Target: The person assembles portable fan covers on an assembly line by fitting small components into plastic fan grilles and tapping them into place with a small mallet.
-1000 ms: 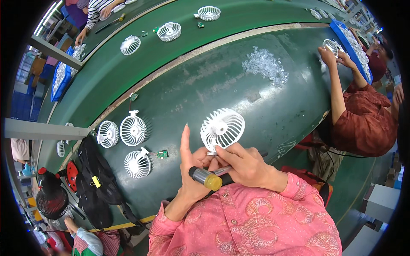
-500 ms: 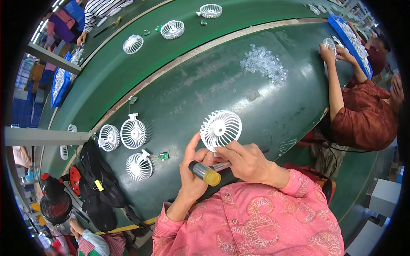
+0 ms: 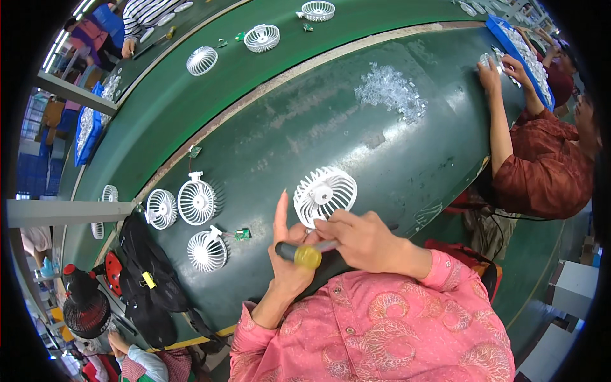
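A white round fan cage (image 3: 324, 194) with curved ribs and a hub is held tilted in front of me. My right hand (image 3: 369, 242) is closed, pinching the cage's lower rim, with a screwdriver held across it. The screwdriver's black and yellow handle (image 3: 299, 254) sticks out to the left, in front of my left palm; its thin tip shows beyond my right knuckles. My left hand (image 3: 291, 258) has its index finger pointing up beside the cage. Its thumb and other fingers are closed at the cage's neck, partly hidden by the handle.
At left lie several white fan cages (image 3: 198, 202), one with a wired green circuit board (image 3: 242, 235). A pile of clear small parts (image 3: 391, 92) lies at the back. Beyond runs a green conveyor (image 3: 153, 111) carrying cages. A co-worker (image 3: 541, 159) sits right; a black bag (image 3: 143, 274) lies left.
My left index finger has lifted off the cage and straightened upward. The cage has shifted slightly left and turned, and the screwdriver handle has swung a little left. The co-worker's hands have moved apart.
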A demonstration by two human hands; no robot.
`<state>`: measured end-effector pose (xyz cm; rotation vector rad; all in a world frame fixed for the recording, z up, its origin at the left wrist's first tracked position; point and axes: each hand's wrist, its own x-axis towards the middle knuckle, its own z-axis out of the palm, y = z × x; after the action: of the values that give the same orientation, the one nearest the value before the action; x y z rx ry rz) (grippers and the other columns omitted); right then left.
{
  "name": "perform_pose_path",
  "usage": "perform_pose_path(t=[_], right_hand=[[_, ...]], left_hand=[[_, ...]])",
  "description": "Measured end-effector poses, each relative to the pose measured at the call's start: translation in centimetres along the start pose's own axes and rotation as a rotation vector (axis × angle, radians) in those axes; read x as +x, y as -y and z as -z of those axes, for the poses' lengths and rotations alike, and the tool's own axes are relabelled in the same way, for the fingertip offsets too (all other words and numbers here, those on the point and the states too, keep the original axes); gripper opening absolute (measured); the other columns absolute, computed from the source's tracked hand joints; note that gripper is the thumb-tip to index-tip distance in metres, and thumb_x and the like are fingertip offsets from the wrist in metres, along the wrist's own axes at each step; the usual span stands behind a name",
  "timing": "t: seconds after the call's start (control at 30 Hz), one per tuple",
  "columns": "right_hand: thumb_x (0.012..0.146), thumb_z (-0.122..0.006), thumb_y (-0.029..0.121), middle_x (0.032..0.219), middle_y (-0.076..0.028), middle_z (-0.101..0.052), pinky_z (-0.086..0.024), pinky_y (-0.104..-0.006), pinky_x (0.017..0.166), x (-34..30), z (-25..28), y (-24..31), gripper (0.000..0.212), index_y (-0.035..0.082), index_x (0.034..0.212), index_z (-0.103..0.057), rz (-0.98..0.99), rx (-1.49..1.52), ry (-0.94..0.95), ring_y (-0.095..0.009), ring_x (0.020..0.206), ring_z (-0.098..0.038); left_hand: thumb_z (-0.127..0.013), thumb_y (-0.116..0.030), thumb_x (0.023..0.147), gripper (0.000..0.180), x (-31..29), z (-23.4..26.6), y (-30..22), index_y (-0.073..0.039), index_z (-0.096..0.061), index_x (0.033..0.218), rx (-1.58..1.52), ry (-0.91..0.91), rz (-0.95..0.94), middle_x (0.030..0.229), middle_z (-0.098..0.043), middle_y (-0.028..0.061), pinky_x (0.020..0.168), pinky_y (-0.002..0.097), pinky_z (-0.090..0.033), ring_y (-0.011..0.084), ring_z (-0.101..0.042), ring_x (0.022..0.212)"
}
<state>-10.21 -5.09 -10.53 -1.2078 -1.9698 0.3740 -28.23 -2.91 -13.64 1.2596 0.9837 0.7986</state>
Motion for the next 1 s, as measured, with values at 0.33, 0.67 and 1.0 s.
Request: perform_pose_path(t=[0.33,0.67,1.0], right_hand=[[0.089,-0.071,0.012,0.067,-0.007,-0.057,-0.042,-0.0296,0.053,-0.4,-0.8,0.1,0.026,-0.002,0.110,-0.064,-0.736,0.513,-0.031,-0.010,0.059,-0.049],[0.082,-0.072,0.008,0.074,-0.007,-0.061,-0.045,-0.0328,0.053,-0.3,0.7,-0.4,0.026,0.000,0.103,-0.059,-0.563,0.302,-0.041,-0.018,0.059,-0.057],[0.083,-0.069,0.009,0.082,-0.013,-0.062,-0.050,-0.0411,0.056,-0.1,2.6,-1.7,0.018,0.004,0.099,-0.064,-0.498,0.224,0.084,-0.033,0.068,-0.064]], left_hand=[[-0.057,-0.003,0.094,0.070,2.7,0.0,-2.6,0.002,-0.014,0.149,-0.570,-0.031,0.168,0.099,-0.067,0.0259,0.044,0.0297,-0.052,0.0210,-0.062,0.053],[-0.057,-0.006,0.095,0.067,3.6,-0.2,-2.7,0.004,-0.015,0.146,-0.558,-0.001,0.143,0.097,-0.067,0.0260,0.043,0.0283,-0.050,0.0195,-0.061,0.051],[-0.059,0.001,0.092,0.068,4.5,-0.3,-3.4,-0.002,-0.016,0.146,-0.410,0.009,0.220,0.092,-0.067,0.0231,0.042,0.0311,-0.053,0.0214,-0.062,0.051]])
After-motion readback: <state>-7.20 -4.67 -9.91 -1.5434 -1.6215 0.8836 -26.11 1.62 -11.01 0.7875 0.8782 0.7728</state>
